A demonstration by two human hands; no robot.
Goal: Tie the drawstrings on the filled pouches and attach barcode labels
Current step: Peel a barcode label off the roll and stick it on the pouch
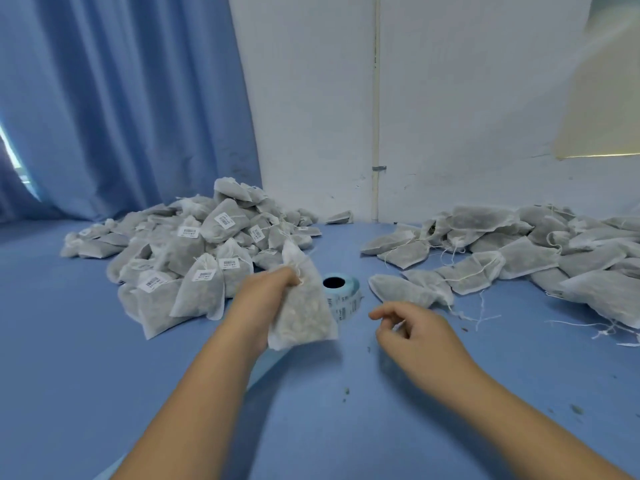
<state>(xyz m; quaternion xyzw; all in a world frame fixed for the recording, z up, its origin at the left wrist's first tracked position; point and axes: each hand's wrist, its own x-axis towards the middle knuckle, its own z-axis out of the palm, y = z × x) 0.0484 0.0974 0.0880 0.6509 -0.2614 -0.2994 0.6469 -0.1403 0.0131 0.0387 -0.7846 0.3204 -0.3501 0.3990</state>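
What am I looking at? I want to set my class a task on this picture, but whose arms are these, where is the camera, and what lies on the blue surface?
There is no machine: one camera, worn on a person's head, looks down at their two bare arms. The left hand grips a filled pouch by its gathered neck, above the blue surface. The right hand hovers beside it, fingers curled; whether it pinches anything is too blurred to tell. Behind the pouch stands a roll of barcode labels. On the left lies a pile of labelled pouches, on the right a pile of pouches without labels.
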